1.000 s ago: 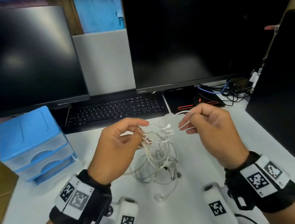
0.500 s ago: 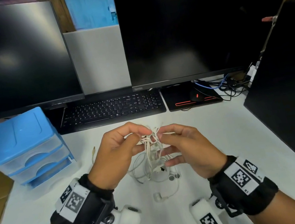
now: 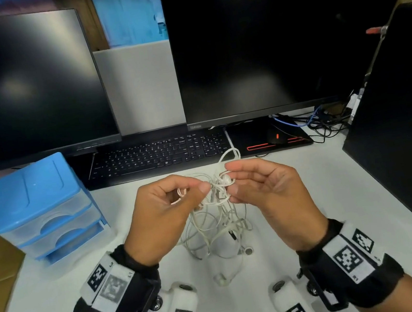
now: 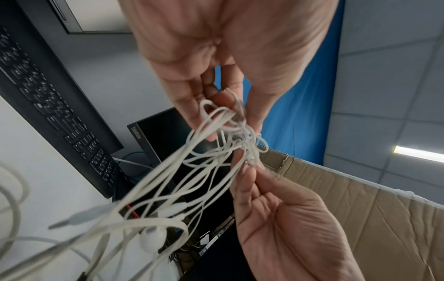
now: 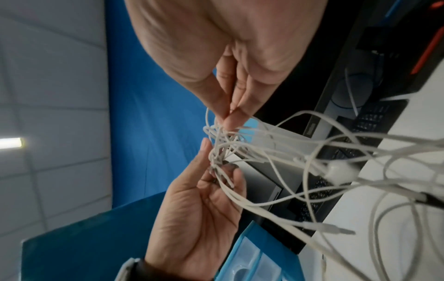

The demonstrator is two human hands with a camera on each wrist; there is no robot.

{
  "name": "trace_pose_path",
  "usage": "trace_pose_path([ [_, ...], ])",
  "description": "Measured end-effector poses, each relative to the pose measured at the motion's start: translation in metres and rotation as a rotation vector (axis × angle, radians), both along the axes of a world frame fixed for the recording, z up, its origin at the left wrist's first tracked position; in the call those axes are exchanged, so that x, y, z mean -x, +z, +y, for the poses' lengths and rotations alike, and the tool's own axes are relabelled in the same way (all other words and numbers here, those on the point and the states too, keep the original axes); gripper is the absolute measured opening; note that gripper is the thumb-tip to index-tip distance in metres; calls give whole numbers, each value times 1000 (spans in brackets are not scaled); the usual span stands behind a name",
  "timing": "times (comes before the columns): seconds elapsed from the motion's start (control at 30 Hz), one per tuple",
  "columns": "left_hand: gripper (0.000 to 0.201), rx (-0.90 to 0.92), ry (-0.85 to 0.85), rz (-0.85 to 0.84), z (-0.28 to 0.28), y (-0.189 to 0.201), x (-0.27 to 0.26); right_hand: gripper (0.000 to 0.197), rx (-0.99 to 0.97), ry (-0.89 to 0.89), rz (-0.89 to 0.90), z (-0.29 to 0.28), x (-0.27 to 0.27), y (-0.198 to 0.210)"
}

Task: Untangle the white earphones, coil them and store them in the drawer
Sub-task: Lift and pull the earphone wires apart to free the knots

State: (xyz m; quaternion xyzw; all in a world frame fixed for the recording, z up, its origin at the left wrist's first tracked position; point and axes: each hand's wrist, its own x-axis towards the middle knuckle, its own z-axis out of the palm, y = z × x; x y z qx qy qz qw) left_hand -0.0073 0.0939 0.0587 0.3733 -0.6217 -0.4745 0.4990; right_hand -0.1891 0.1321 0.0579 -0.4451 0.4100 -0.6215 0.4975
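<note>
The white earphones [image 3: 216, 216] hang as a tangled bunch above the white desk [image 3: 314, 192], their lower loops and earbuds lying on it. My left hand [image 3: 164, 206] pinches the knot from the left between thumb and fingers. My right hand [image 3: 256, 188] pinches strands of the same knot from the right, with a loop sticking up behind it. In the left wrist view the left hand [image 4: 228, 106] pinches the knot of the earphones [image 4: 216, 152]. Seen from the right wrist, the right hand [image 5: 230, 114] nips thin strands of the earphones [image 5: 252, 150]. The blue drawer unit [image 3: 41, 207] stands at the left, its drawers closed.
A black keyboard [image 3: 158, 155] lies behind my hands, under two dark monitors [image 3: 276, 43]. A mouse pad with a mouse [image 3: 275, 137] and loose cables sit at the back right. A black computer case [image 3: 406, 122] stands at the right edge.
My hands parted a little from the knot after closing together half a second ago. A loop of cord now sticks up behind the right fingers. The tangle still hangs between both hands.
</note>
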Motion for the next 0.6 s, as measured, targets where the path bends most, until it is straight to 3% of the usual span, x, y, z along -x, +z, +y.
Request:
trace_pose_path([
  [0.13,23,-53,-76,-25,0,1,-2,24,99,-19,64,2,-3,-1],
  [0.27,11,-25,-82,-119,1,0,0,26,110,-24,152,1,-2,-5],
  [0.4,13,108,-40,-228,-2,-3,-2,39,57,136,355,0,5,-7],
  [0.53,19,126,-80,-310,2,-1,-4,31,32,196,484,-1,9,-6],
  [0.6,20,144,-91,-331,3,1,-3,20,23,209,455,-2,9,-8],
])
